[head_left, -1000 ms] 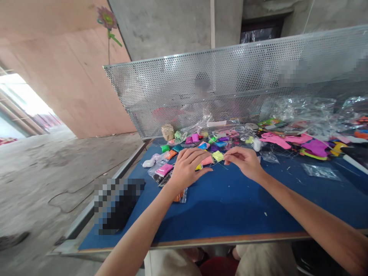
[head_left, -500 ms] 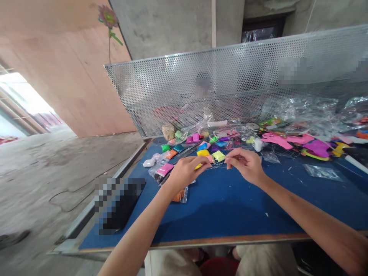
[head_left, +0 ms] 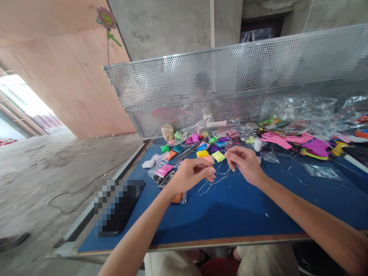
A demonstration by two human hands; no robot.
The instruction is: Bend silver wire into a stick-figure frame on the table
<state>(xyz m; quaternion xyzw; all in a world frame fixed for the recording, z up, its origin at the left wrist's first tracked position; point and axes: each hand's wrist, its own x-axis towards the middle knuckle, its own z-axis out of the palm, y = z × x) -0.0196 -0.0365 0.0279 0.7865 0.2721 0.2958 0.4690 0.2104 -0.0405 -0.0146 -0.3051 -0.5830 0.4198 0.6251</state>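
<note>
A thin, pale twisted wire (head_left: 220,179) hangs in a loose, bent length above the blue table, with fine loose ends trailing to the lower left. My right hand (head_left: 244,163) pinches it near its upper right part, thumb against the fingertips. To the left, my left hand (head_left: 194,174) has its fingers curled and its thumb close to them, at the wire's left side; the exact contact is too fine to see clearly. Just beyond the hands lie a pale yellow packet (head_left: 218,156) and a bright yellow packet (head_left: 202,153).
Several coloured packets, including a pink one (head_left: 164,170), lie left of my hands. A dark pixelated object (head_left: 123,209) rests at the table's left edge. Pink cut shapes (head_left: 277,140) and clear plastic bags (head_left: 307,111) crowd the back right. A perforated metal panel (head_left: 172,84) stands behind.
My left hand has moved slightly down and toward me. The wire, held stretched between both hands before, now hangs slack and bent below them. My right hand has barely shifted.
</note>
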